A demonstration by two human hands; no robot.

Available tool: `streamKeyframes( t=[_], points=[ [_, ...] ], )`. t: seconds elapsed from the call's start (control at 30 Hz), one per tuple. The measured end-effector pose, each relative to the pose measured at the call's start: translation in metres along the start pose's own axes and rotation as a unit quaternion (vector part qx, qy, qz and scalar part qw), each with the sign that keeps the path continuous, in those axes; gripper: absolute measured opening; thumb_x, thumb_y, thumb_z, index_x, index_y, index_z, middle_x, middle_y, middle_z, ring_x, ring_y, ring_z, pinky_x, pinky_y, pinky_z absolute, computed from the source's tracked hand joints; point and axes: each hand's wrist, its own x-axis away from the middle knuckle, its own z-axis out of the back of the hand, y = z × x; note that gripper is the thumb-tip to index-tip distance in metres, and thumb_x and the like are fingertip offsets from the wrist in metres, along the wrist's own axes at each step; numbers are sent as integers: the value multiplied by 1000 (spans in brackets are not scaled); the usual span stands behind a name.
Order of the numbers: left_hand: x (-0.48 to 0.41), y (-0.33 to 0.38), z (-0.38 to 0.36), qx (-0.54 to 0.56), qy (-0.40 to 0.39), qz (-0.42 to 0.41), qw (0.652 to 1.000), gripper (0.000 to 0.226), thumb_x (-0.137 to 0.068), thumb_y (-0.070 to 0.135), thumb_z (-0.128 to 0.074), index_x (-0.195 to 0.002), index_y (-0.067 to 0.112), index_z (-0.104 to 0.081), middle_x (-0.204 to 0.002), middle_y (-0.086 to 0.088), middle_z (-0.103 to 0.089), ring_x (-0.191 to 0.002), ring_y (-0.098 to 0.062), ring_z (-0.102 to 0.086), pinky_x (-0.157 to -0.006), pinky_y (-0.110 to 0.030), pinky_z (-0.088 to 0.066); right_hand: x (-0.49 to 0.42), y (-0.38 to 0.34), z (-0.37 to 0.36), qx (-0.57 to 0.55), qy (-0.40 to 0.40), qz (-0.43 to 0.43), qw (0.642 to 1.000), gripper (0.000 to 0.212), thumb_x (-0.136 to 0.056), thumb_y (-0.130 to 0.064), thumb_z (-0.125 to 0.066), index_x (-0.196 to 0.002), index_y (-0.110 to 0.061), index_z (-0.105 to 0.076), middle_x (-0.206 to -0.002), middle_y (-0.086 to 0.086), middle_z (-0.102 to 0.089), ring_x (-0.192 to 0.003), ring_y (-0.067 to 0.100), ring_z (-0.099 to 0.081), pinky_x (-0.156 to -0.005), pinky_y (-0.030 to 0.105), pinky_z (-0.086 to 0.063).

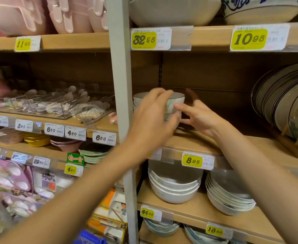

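The stack of small bowls (178, 99) stands on the wooden shelf (206, 143) just right of the grey post (120, 103), white with a thin dark line at the rim. The left hand (151, 117) crosses in front of the post and grips the stack from its near side. Its fingers curl over the top rim and hide most of the front. The right hand (197, 117) cups the side of the stack away from the post, thumb pressed on the top bowl's wall and fingers bent round its back, where they blur. Far right of the post on the same shelf, large plates (285, 99) stand on edge in a rack, well apart from the hands. One shelf lower, right of the post, sit nested white bowls (174, 191) under a yellow price tag (192, 161). Left of the post lies a clear tray of spoons (53, 104).
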Motion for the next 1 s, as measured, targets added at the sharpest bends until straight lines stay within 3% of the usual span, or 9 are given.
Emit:
streamKeyframes(
  t=[0.03,0.1,0.13,0.2,0.33,0.43,0.53,0.93,1.0],
  points=[
    [23,10,-7,143,32,74,986,60,-87,35,-60,-143,28,-39,-145,12,-37,-130,-2,-35,-102,-15,-29,6,3,-3,-1,21,3,1000,127,-52,-41,-93,-150,-45,-12,-152,4,-39,-130,19,-47,-108,51,-39],
    [55,25,-27,352,38,213,911,75,-82,35,-57,-148,35,-24,-154,19,-20,-139,1,-23,-113,-24,-27,16,12,-12,-16,48,4,999,130,-52,-35,-94,-151,-43,-10,-157,4,-28,-128,16,-46,-105,43,-43],
    [61,29,-38,396,27,271,877,81,-82,33,-56,-151,37,-14,-158,19,-10,-144,-3,-18,-117,-30,-24,19,17,-18,-19,56,3,998,133,-50,-32,-94,-152,-39,-9,-157,5,-27,-123,13,-48,-98,36,-47],
    [55,30,-54,400,21,345,849,87,-89,27,-56,-153,33,3,-161,14,8,-147,-9,-7,-116,-28,-15,22,27,-31,-1,72,-2,997,138,-47,-30,-91,-155,-30,-4,-155,4,-32,-117,10,-51,-92,30,-47],
    [33,27,-69,393,54,370,840,82,-96,22,-49,-153,19,9,-160,7,18,-148,-12,4,-119,-28,-12,20,38,-44,7,111,4,994,131,-56,-20,-93,-155,-23,-8,-146,1,-47,-123,14,-52,-108,40,-43],
    [27,25,-76,392,55,381,835,80,-97,23,-46,-153,15,9,-160,4,20,-148,-15,7,-121,-36,-14,15,40,-45,26,138,5,990,110,-49,-30,-93,-143,-16,-37,-130,0,-61,-114,17,-62,-101,43,-50],
    [21,21,-81,398,44,385,832,80,-95,21,-47,-154,14,7,-161,2,15,-149,-18,3,-121,-41,-16,5,41,-41,21,164,11,986,80,-59,-21,-91,-127,-14,-50,-118,2,-68,-104,18,-67,-95,43,-54],
    [-35,1,-100,363,-4,431,826,60,-104,23,-29,-152,3,0,-161,-14,10,-148,-30,-5,-119,-42,-14,-34,33,-21,69,175,-22,982,91,-61,-24,-90,-138,-10,-42,-121,9,-66,-103,23,-67,-94,43,-54],
    [-46,-5,-105,353,-10,452,819,59,-101,17,-34,-152,1,-8,-160,-18,1,-146,-34,-14,-117,-43,-19,-41,34,-18,68,180,-32,981,76,-65,-19,-88,-130,-9,-50,-119,11,-67,-101,19,-67,-92,40,-55]
  ],
)
